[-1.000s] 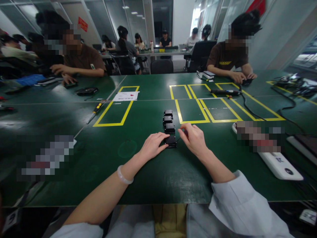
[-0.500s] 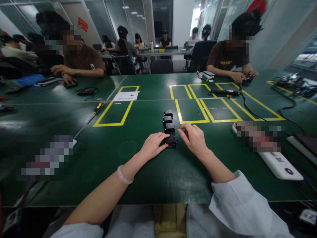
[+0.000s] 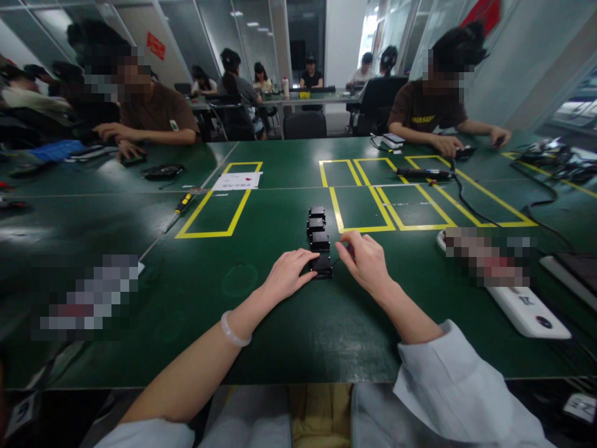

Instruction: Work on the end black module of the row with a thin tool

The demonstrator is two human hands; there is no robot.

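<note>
My left hand (image 3: 291, 274) steadies the nearest small black box-shaped block (image 3: 321, 266) between thumb and fingers on the green table (image 3: 280, 336). Three similar black blocks (image 3: 319, 241) stand in a row behind it, leading away from me. Just right of the held block, my right hand (image 3: 364, 258) is closed around a thin dark screwdriver-like tool (image 3: 351, 248). Its narrow shaft points toward the block's right side; whether the tip touches is too small to tell. My fingers hide most of the tool.
Yellow tape outlines (image 3: 364, 230) mark the table. A yellow-black screwdriver (image 3: 183, 204) and paper sheet (image 3: 237, 180) lie left. A white power strip (image 3: 527, 314) is at right, with cables (image 3: 555, 155) beyond. Two co-workers sit opposite, their hands (image 3: 448, 146) on small dark items.
My hands and the blocks look unmoved. The co-worker at the far right has moved one hand outward to the right, away from a small dark item the other hand touches.
</note>
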